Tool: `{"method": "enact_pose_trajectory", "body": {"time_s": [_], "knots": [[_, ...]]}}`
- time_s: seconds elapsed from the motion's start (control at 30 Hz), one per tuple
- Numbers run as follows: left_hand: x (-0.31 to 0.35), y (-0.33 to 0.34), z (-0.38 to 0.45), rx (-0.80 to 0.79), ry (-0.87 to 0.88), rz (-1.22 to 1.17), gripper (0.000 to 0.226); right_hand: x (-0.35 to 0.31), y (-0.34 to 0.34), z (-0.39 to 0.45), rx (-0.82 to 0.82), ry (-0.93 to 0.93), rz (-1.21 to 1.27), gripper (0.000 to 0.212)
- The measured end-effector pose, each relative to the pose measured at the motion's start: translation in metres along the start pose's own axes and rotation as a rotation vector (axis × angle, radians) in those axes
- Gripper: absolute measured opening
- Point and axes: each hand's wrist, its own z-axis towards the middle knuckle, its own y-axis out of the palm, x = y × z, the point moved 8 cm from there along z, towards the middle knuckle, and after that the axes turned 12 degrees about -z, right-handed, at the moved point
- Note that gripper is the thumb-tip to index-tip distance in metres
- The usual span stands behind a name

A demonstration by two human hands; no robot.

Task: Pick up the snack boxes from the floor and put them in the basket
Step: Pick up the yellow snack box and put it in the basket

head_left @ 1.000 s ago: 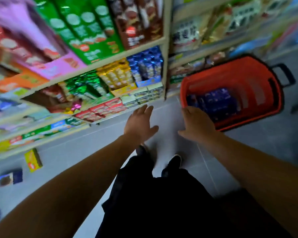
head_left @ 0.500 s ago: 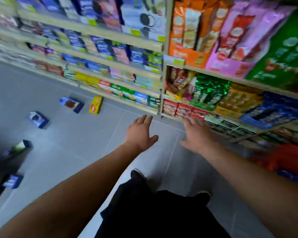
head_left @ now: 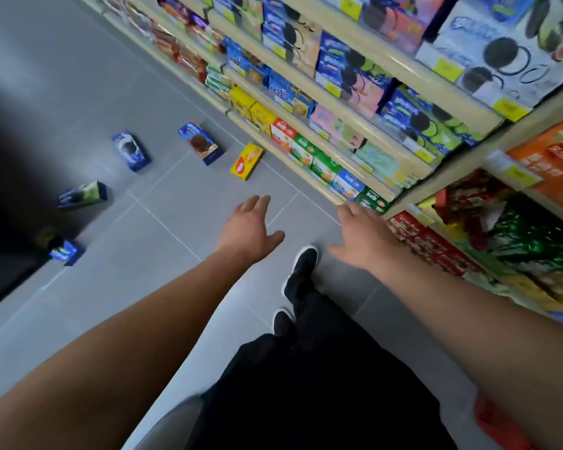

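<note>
Several snack boxes lie on the grey tiled floor ahead of me. A yellow box (head_left: 247, 161) is nearest the shelf foot, a blue box with a brown biscuit (head_left: 201, 143) lies left of it, and a blue sandwich-biscuit box (head_left: 130, 151) further left. A green and blue box (head_left: 82, 195) and a small blue box (head_left: 64, 252) sit at the far left. My left hand (head_left: 248, 229) and my right hand (head_left: 362, 236) hover empty over the floor with fingers spread. A sliver of the red basket (head_left: 494, 424) shows at the bottom right, behind my right arm.
Stocked shelves (head_left: 355, 112) of biscuit boxes and bags run along the right side of the aisle. My black shoes (head_left: 301, 264) and dark trousers are below my hands. A dark shadowed area (head_left: 7, 196) fills the left edge.
My view has swung left, away from the red basket and along the aisle. The scattered boxes have come into view ahead. Both hands stay empty and spread.
</note>
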Motion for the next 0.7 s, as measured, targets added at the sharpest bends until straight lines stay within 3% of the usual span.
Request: {"method": "enact_pose_trajectory", "body": {"time_s": [0.47,0.7], "knots": [[-0.094,-0.103,0.175,-0.028,-0.221,-0.037,0.081,-0.055,-0.056,0.221,-0.098,-0.057,0.111,0.076],[-0.150,-0.153,0.255,-0.095,-0.229,-0.019,0.078,-0.092,-0.075,0.305,-0.148,0.033,0.173,0.079]]}}
